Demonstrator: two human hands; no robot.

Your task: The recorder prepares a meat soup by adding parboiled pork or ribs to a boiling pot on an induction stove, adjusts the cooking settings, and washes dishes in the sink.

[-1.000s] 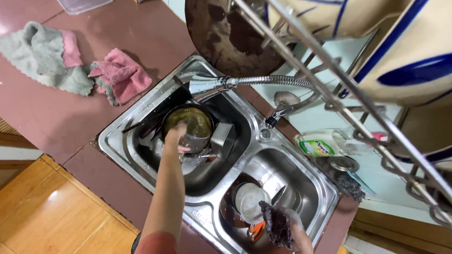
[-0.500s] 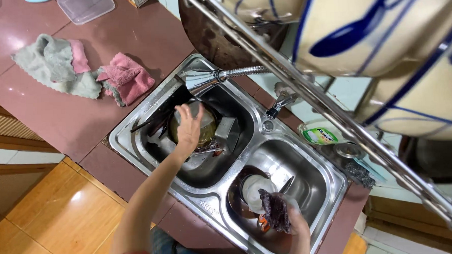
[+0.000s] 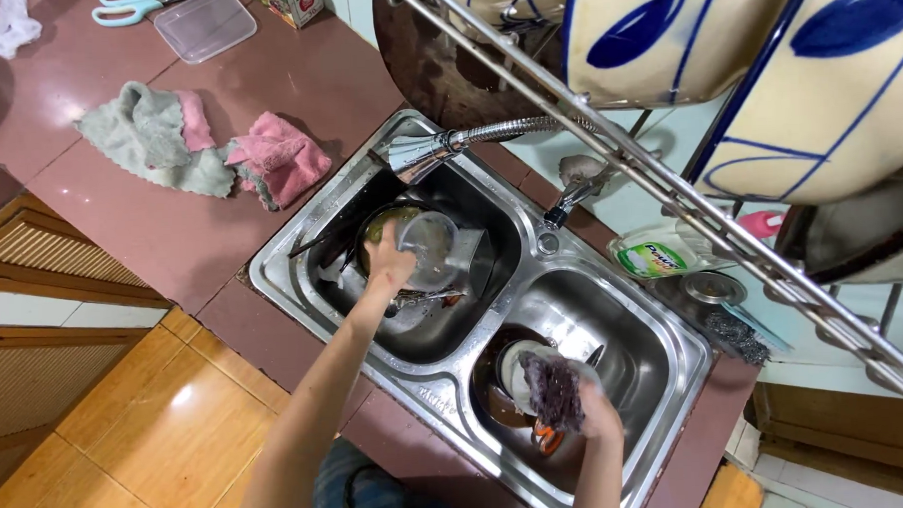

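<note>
The left hand point(image 3: 387, 261) has its grip pinching the rim of a clear plastic container point(image 3: 429, 250), held tilted over the left basin of the steel double sink point(image 3: 431, 390), below the faucet head point(image 3: 415, 155). The right hand point(image 3: 592, 411), over the right basin, has its grip closed around a dark scouring pad point(image 3: 551, 389) above a white dish point(image 3: 515, 367).

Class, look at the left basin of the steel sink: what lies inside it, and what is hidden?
In the left basin, the left hand holds a clear container over a round pot and cutlery. The hand and container cover most of the pot's inside.
</note>
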